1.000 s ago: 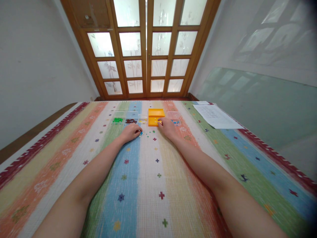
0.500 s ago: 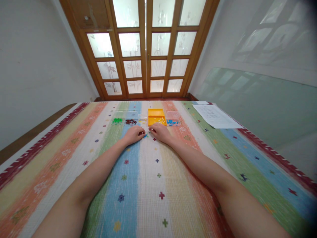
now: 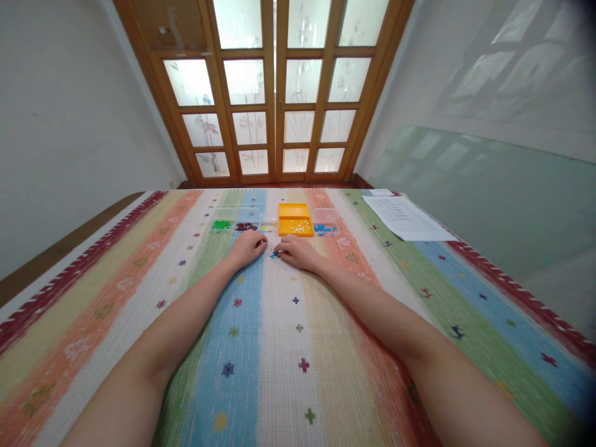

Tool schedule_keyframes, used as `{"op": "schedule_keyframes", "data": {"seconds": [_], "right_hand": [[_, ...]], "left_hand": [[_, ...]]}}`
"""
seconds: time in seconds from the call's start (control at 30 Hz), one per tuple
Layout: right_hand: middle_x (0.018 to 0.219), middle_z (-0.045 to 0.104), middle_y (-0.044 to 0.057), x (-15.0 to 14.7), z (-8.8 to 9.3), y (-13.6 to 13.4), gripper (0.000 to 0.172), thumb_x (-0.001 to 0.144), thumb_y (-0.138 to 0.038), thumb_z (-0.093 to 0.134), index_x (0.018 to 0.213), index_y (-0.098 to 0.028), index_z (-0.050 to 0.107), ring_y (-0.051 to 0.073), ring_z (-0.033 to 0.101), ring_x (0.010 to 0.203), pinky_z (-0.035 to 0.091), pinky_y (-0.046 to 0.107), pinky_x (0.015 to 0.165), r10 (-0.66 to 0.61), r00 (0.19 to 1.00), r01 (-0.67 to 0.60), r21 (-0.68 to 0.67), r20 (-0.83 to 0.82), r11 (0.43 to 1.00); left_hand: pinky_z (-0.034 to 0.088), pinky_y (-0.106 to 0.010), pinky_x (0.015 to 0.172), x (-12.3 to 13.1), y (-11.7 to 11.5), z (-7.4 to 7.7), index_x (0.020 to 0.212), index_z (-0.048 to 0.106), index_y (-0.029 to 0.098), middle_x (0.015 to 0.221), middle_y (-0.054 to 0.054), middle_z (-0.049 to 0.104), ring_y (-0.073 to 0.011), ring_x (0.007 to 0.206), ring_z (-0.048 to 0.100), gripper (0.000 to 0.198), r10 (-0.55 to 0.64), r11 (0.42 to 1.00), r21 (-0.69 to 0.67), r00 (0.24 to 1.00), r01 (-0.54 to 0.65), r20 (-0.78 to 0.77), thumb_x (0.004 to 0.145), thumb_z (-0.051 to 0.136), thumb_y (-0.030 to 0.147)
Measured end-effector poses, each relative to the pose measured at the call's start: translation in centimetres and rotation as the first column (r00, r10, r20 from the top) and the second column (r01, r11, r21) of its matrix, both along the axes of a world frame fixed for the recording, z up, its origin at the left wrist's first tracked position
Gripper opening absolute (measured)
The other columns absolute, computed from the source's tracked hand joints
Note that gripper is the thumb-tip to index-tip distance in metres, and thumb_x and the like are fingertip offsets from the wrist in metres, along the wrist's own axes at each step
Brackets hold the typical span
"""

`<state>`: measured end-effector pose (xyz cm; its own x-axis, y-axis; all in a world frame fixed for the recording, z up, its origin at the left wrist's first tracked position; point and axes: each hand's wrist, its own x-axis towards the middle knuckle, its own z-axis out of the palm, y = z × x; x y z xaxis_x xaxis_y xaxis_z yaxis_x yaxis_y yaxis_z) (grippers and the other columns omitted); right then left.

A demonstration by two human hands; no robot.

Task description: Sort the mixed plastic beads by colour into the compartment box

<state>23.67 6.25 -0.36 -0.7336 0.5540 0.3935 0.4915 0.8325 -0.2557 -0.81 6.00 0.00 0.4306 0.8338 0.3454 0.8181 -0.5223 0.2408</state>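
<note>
My right hand (image 3: 298,252) rests on the cloth with thumb and forefinger pinched at a small blue piece (image 3: 272,255). Bits of other colours lie beside that piece, too small to make out. To its left, my left hand (image 3: 248,249) is closed with curled fingers, apart from the blue piece; whatever its fingertips may hold is too small to see. Just beyond my hands stands an open yellow box (image 3: 295,211) with small white pieces in its near half. Clear boxes flank it, holding green pieces (image 3: 221,225), dark brown pieces (image 3: 246,226), yellow pieces (image 3: 267,228) and blue pieces (image 3: 325,229).
A striped tablecloth (image 3: 279,347) covers the table. Printed paper sheets (image 3: 405,218) lie at the far right. Behind the table are wooden glazed doors (image 3: 274,112), and a glass panel (image 3: 484,198) leans along the right wall.
My left hand has drawn back slightly left and up, away from the small blue piece. My right fingertips have shifted a little left and down to it.
</note>
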Motion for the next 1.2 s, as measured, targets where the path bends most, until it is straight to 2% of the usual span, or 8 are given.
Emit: {"op": "schedule_keyframes", "data": {"seconds": [0.17,0.37,0.57,0.8,0.93,1.07,1.13,1.2], "right_hand": [[0.097,0.069,0.006,0.2,-0.1,0.2,0.013,0.096,-0.022,0.064,0.101,-0.021,0.075,0.02,0.059,0.094,0.041,0.029,0.082,-0.021,1.0,0.021,-0.012,-0.004,1.0],[0.097,0.068,0.007,0.4,-0.2,0.4,0.011,0.096,-0.023,0.064,0.097,-0.02,0.074,0.019,0.058,0.094,0.041,0.029,0.082,-0.045,0.999,0.045,-0.021,0.005,0.999],[0.092,0.066,0.006,1.3,0.1,0.9,0.01,0.095,-0.021,0.063,0.094,-0.019,0.073,0.019,0.056,0.089,0.039,0.029,0.08,-0.149,0.986,0.148,-0.016,-0.073,0.989],[0.093,0.067,0.005,1.2,0.0,0.7,0.007,0.093,-0.023,0.068,0.096,-0.02,0.074,0.019,0.057,0.091,0.04,0.028,0.081,-0.036,0.999,0.033,-0.055,-0.038,0.998],[0.093,0.067,0.005,0.8,-0.1,0.5,0.008,0.094,-0.021,0.066,0.094,-0.019,0.074,0.018,0.057,0.09,0.039,0.028,0.079,-0.039,0.999,0.039,-0.034,-0.003,0.999],[0.092,0.067,0.006,1.7,0.4,1.0,0.01,0.096,-0.022,0.063,0.094,-0.019,0.072,0.019,0.057,0.09,0.04,0.029,0.081,-0.138,0.988,0.139,0.011,-0.073,0.99],[0.093,0.067,0.007,2.7,0.8,1.6,0.011,0.096,-0.023,0.06,0.094,-0.019,0.07,0.02,0.057,0.09,0.04,0.03,0.081,-0.244,0.958,0.25,0.021,-0.154,0.968],[0.095,0.068,0.008,3.9,1.1,2.4,0.014,0.097,-0.024,0.057,0.095,-0.019,0.069,0.02,0.058,0.089,0.041,0.031,0.081,-0.382,0.893,0.393,-0.003,-0.238,0.92]], "left_hand": [[0.046,-0.036,0.089,-1.2,0.6,-0.3,0.098,0.074,0.021,0.095,-0.007,0.07,-0.0232,0.095,0.061,0.022,0.055,0.998,0.027,0.998,-0.055,0.022,0.095,0.053,0.027],[0.048,-0.034,0.091,-1.8,0.6,-0.4,0.099,0.075,0.021,0.1,-0.006,0.069,-0.0219,0.099,0.062,0.02,-0.042,0.999,-0.03,0.999,0.043,0.033,0.087,0.058,0.02],[0.049,-0.034,0.089,-1.3,0.6,-0.4,0.097,0.074,0.021,0.099,-0.006,0.068,-0.0213,0.097,0.063,0.018,-0.068,0.997,-0.043,0.997,0.069,0.031,0.088,0.058,0.021],[0.049,-0.034,0.088,-0.5,0.2,-0.3,0.094,0.074,0.021,0.096,-0.006,0.069,-0.0211,0.094,0.063,0.017,-0.104,0.993,-0.053,0.994,0.106,0.037,0.09,0.058,0.022],[0.049,-0.033,0.088,-0.3,0.0,-0.1,0.096,0.074,0.021,0.097,-0.006,0.07,-0.0206,0.095,0.063,0.018,-0.122,0.991,-0.05,0.992,0.124,0.03,0.091,0.057,0.021],[0.049,-0.034,0.089,-0.5,0.1,0.0,0.096,0.074,0.022,0.096,-0.006,0.07,-0.0218,0.096,0.063,0.017,-0.06,0.998,-0.025,0.998,0.06,-0.005,0.091,0.058,0.024],[0.049,-0.035,0.089,-0.7,0.2,0.0,0.095,0.074,0.021,0.097,-0.007,0.07,-0.0224,0.096,0.063,0.016,-0.033,0.999,-0.024,0.999,0.033,-0.015,0.091,0.059,0.026],[0.049,-0.035,0.088,-0.8,0.2,0.0,0.093,0.073,0.021,0.097,-0.007,0.07,-0.0227,0.095,0.063,0.015,-0.027,0.999,-0.035,1.0,0.027,-0.01,0.091,0.06,0.026]]}}
